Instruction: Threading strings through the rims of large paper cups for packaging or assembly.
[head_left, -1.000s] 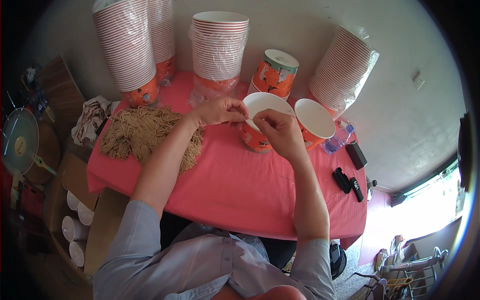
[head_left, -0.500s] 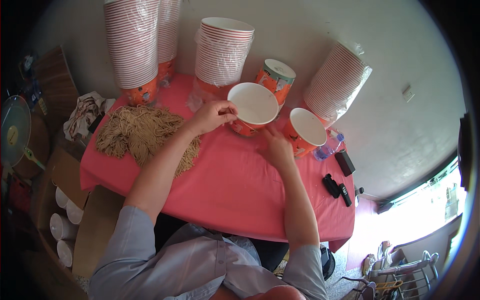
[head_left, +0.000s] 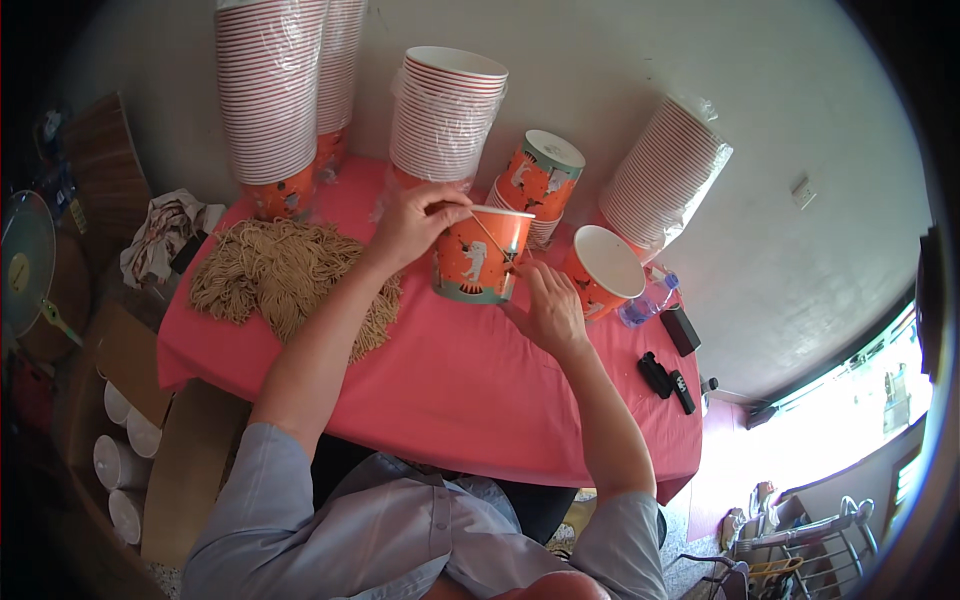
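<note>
An orange paper bucket (head_left: 474,262) with a white figure and a green base band tilts between my hands, its printed side toward me. A thin tan cord (head_left: 488,236) runs slantwise across its front. At the upper left of the rim, my left hand (head_left: 418,225) is closed, thumb and fingers pinching the cord's upper end. My right hand (head_left: 550,308) is at the bucket's right side. Its fingertips pinch the cord's lower end, and its thumb is by the bucket wall. The exact fingertip contact is too small to make out.
Left of my forearm lies a heap of tan cords (head_left: 280,275) on the pink tablecloth (head_left: 450,400). Wrapped bucket stacks (head_left: 447,120) stand along the wall. At right are another bucket (head_left: 608,265), a plastic bottle (head_left: 648,302) and black objects (head_left: 668,380). A cardboard box (head_left: 190,470) sits at lower left.
The bucket has tipped from showing its open white inside to showing its printed side. My right hand has shifted slightly; the cord now stretches between both hands across the bucket's front.
</note>
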